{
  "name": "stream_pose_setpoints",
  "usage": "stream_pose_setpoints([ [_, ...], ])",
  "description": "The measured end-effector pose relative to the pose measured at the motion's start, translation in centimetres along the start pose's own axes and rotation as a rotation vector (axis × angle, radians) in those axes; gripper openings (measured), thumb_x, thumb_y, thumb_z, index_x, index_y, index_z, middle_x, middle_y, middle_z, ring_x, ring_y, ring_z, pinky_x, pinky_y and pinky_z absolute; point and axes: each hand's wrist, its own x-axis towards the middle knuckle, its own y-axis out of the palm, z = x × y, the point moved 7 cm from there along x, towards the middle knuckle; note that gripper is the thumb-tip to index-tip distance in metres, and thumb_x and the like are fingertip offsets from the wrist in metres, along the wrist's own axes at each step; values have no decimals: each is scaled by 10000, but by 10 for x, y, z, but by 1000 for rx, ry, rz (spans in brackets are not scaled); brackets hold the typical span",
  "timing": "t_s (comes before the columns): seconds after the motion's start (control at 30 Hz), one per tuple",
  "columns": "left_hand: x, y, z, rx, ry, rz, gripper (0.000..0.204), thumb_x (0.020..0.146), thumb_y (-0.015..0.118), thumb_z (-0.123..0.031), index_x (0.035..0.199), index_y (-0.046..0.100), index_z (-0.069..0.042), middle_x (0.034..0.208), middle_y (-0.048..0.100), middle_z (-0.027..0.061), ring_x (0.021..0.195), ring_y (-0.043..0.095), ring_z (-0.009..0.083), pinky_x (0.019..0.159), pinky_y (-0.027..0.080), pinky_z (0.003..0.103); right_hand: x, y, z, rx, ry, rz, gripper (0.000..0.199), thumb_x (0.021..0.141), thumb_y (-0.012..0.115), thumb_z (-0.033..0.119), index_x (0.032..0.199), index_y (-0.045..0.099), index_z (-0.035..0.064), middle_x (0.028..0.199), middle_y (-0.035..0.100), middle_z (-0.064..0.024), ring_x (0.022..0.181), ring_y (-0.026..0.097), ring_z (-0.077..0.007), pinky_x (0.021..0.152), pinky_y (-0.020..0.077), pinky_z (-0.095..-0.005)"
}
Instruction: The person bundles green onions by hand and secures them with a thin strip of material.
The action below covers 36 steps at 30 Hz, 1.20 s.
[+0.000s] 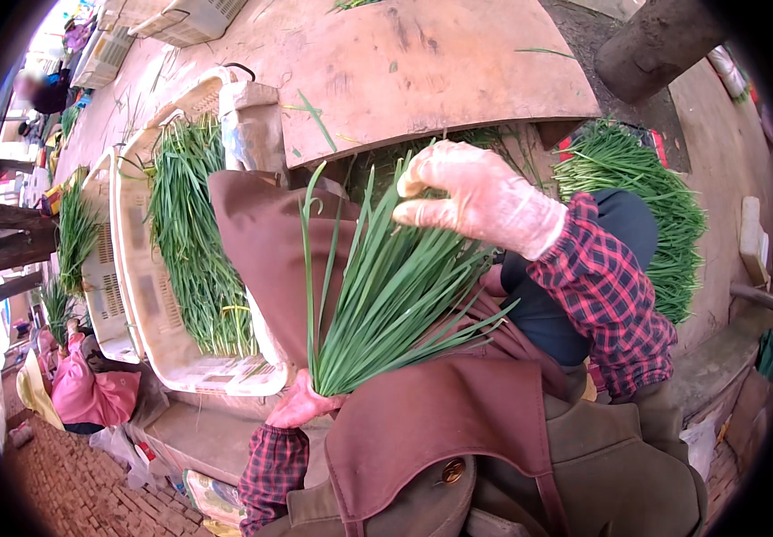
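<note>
My left hand (304, 403), in a thin pinkish glove, is closed round the lower end of a bunch of green chives (368, 313). The long leaves fan up and to the right across my brown apron (270, 242). Above the leaves hovers my right hand (485, 199), also gloved, its curled finger and thumb slightly apart with a gap between them. Nothing shows in its grip. Left of my lap, a white plastic crate (140, 268) holds many more chives (191, 242). A large heap of chives (650, 215) lies on the right, beside my knee.
A low wooden board (440, 67) stands in front of me, with stray leaves on it. A thick post (659, 49) rises at the far right. More crates (191, 20) are at the far left. Another person in pink (91, 380) sits at the left, near a plastic bag (122, 455).
</note>
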Motion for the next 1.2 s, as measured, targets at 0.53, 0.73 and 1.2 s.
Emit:
stream_pose_setpoints([
  [0.53,-3,22,55,-860,-237,287,470,907,425,-70,1372,430,-4,1447,443,146,1322,417,283,1110,298,488,-16,35,-45,819,615,-128,268,975,601,225,806,621,18,682,630,-15,615,578,-93,604,485,-273],
  [0.73,-5,30,56,-2572,-719,535,497,906,418,-51,1400,395,3,1460,410,156,1339,371,309,1123,256,521,40,20,-19,0,-37,22,422,862,714,234,1198,616,-1,1109,667,-146,1047,625,-297,932,487,-368],
  [1.2,2,34,79,-2422,-734,322,362,985,411,-91,1319,454,43,1332,485,172,1211,470,282,986,424,415,56,53,-37,734,357,54,189,935,586,109,986,681,-45,850,707,-62,770,646,-96,761,514,-245],
])
